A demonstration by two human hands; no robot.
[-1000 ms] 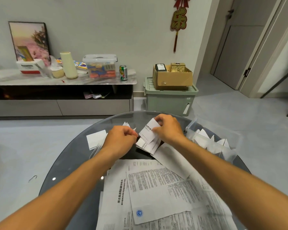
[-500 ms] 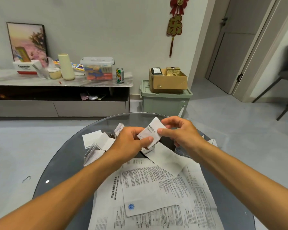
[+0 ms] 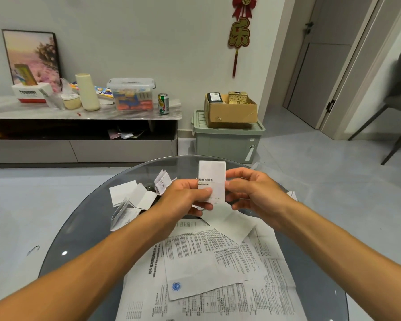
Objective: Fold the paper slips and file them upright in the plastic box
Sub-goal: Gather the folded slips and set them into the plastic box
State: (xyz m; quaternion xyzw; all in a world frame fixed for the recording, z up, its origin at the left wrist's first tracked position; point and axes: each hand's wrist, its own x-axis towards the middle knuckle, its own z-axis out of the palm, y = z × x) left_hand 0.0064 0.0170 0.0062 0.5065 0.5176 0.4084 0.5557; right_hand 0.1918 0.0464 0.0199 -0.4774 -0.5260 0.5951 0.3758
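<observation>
Slip in my grip: a white folded slip (image 3: 212,179) with dark print stood upright between my left hand (image 3: 185,198) and my right hand (image 3: 252,191), pinched at both edges.
Loose slips: white folded pieces (image 3: 134,198) lay left of my left hand.
Plastic box: its clear wall (image 3: 276,179) showed beyond my right hand, mostly hidden.

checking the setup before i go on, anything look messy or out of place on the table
Somewhat. Folded slips lie scattered and tipped over left of the hands, not filed. Printed sheets overlap askew on the glass table. Both hands hold one paper slip upright above it.
</observation>
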